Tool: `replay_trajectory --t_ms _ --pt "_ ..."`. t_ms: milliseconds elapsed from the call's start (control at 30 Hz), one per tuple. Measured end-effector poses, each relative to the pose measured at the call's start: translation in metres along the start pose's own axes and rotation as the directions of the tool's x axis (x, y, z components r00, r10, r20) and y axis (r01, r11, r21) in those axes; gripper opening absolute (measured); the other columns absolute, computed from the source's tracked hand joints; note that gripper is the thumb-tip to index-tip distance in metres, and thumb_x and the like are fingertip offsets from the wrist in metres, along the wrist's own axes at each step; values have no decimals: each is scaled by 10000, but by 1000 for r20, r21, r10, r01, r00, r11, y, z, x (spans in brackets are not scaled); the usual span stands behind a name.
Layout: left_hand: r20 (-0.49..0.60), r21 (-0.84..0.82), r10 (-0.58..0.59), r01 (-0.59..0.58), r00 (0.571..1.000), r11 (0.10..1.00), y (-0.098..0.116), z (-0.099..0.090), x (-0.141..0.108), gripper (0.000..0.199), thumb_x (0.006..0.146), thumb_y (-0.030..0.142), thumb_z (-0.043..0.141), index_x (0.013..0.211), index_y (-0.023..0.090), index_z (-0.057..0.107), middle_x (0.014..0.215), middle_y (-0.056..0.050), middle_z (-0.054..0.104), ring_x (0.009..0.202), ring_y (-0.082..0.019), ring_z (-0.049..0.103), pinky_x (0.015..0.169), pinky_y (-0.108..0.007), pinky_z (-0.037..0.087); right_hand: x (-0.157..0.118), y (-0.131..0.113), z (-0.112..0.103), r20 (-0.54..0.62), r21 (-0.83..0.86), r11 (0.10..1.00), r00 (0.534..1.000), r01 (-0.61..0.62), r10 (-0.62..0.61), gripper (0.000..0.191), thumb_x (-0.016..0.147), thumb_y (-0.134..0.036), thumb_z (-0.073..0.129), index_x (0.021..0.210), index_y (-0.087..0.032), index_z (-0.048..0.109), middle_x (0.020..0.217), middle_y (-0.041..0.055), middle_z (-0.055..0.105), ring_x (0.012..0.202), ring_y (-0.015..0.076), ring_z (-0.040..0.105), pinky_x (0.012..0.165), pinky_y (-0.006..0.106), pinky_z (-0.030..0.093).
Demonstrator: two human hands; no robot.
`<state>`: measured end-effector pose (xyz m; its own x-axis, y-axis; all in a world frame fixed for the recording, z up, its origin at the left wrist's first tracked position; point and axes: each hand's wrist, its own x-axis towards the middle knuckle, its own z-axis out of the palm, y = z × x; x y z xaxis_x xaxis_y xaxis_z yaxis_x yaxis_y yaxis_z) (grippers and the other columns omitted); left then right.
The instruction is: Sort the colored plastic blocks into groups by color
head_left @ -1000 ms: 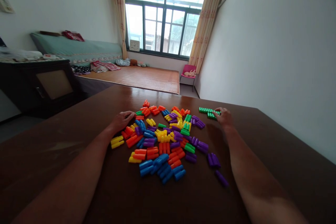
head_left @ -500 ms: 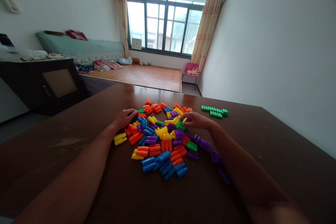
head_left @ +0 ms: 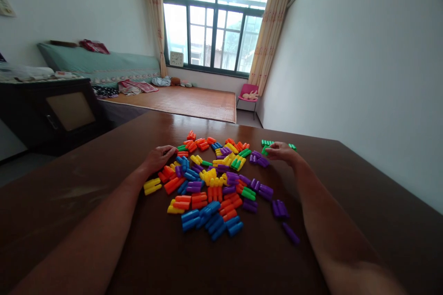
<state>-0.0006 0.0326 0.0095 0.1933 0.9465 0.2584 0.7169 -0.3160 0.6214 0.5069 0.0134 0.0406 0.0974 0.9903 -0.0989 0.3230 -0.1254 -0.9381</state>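
Note:
A heap of bullet-shaped plastic building blocks in several colours covers the middle of the brown table. My right hand (head_left: 284, 152) is past the heap's right side, its fingers closed on a green plastic block (head_left: 265, 150). It is beside the group of green blocks (head_left: 267, 143), which it partly covers. Purple blocks (head_left: 259, 159) lie just left of that hand. My left hand (head_left: 157, 158) rests at the heap's left edge with fingers curled together, near orange blocks (head_left: 182, 154); whether anything is in them is hidden. Yellow blocks (head_left: 152, 186) lie by my left wrist.
Blue blocks (head_left: 212, 221) form the heap's near edge, and a lone purple block (head_left: 290, 233) lies near my right forearm. Beyond the table (head_left: 207, 267) stand a low bed (head_left: 194, 100), a pink chair (head_left: 248, 90) and a dark cabinet (head_left: 31, 110).
My right hand has moved right with a green block, from the heap to the green group. My left hand stays at the heap's left edge. The view has shifted slightly.

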Motion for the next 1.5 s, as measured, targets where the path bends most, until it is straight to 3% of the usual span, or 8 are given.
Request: replay_trajectory --t_ms 200,333,500,667,833,1067,1333,1500 --pt "-12 18 6 -5 1000 1000 3 -1 0 564 811 655 429 954 201 731 950 -49 748 874 -234 668 726 -267 492 4 10 -32 37 -438 875 969 -205 245 419 594 -528 814 622 -148 639 599 80 669 472 136 586 409 227 443" --pt "-16 29 -24 24 1000 999 6 -2 -2 577 796 663 428 950 198 733 938 -49 752 866 -239 669 701 -266 490 2 7 -43 133 -451 892 990 26 39 372 577 -442 821 820 -177 725 646 23 672 559 127 586 481 217 450" --pt "-10 24 -11 11 1000 1000 4 -2 -1 576 795 658 427 957 196 730 961 -48 752 885 -237 672 734 -265 492 2 10 -31 297 -505 844 954 182 -29 542 563 -296 821 1078 -185 695 872 29 711 724 155 629 641 253 495" --pt "-12 39 -1 2 1000 999 2 -1 0 560 805 644 428 965 199 728 976 -47 751 900 -241 673 745 -271 492 10 17 -3 16 -681 721 987 128 -161 356 718 -380 746 1001 -180 666 971 81 708 855 198 651 736 285 486" --pt "-8 61 -5 5 1000 998 3 -2 -1 567 811 643 426 985 194 725 990 -54 750 908 -242 673 758 -274 491 19 24 6 -249 -875 481 905 -58 -345 370 799 -537 635 942 -197 664 980 103 680 888 246 637 727 329 461" --pt "-13 48 -11 12 1000 999 2 -1 0 573 800 659 431 967 200 730 972 -47 753 897 -241 671 734 -269 497 24 43 -17 -56 -893 408 850 192 -523 308 823 -345 659 1116 -258 685 1134 73 671 1089 253 547 900 364 432" --pt "-11 55 -5 6 1000 998 -2 0 2 571 805 653 428 987 201 727 987 -49 750 903 -238 671 748 -272 492 26 55 -15 -201 -905 425 855 25 -479 323 856 -353 615 1163 -284 688 1094 125 670 1089 287 543 872 413 440" --pt "-9 58 -6 6 1000 998 3 -1 0 567 801 652 430 976 202 728 991 -46 749 903 -235 668 749 -268 492 20 27 -6 -146 -827 523 820 205 -553 316 847 -295 605 1146 -230 683 1151 98 686 1050 272 574 894 410 457"
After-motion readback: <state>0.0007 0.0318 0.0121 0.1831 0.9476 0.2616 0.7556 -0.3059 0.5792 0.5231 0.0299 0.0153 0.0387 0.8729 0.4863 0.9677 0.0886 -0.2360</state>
